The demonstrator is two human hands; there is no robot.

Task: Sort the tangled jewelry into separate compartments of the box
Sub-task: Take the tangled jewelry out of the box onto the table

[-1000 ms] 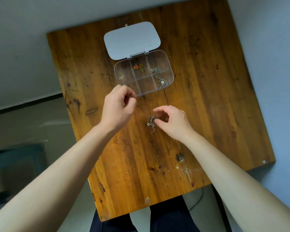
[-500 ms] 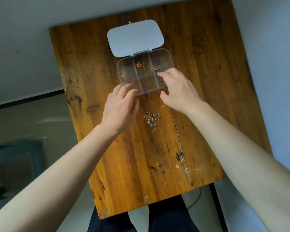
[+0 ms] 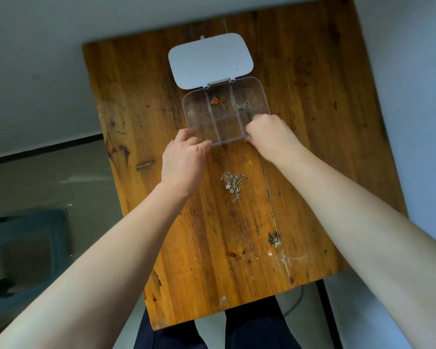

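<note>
The left hand (image 3: 184,159) grips the near-left corner of the clear compartment box (image 3: 225,113); the right hand (image 3: 269,137) is curled closed at its near-right compartment, contents hidden. The tangled jewelry (image 3: 232,183) lies on the wooden tabletop (image 3: 312,122) just behind both hands.

**Box open, one tangle still on the table**

Clear plastic box (image 3: 225,114): six compartments in two rows, white lid (image 3: 210,60) flipped flat open on the far side. Far middle cell holds a red-and-gold piece (image 3: 217,101). Far right cell holds a small silver piece (image 3: 244,106). Far left and near middle cells look empty; near right cell is hidden. Tangled jewelry (image 3: 231,183), thin chains with small flower charms, lies loose on the wood near the box's front edge, apart from it.
</note>
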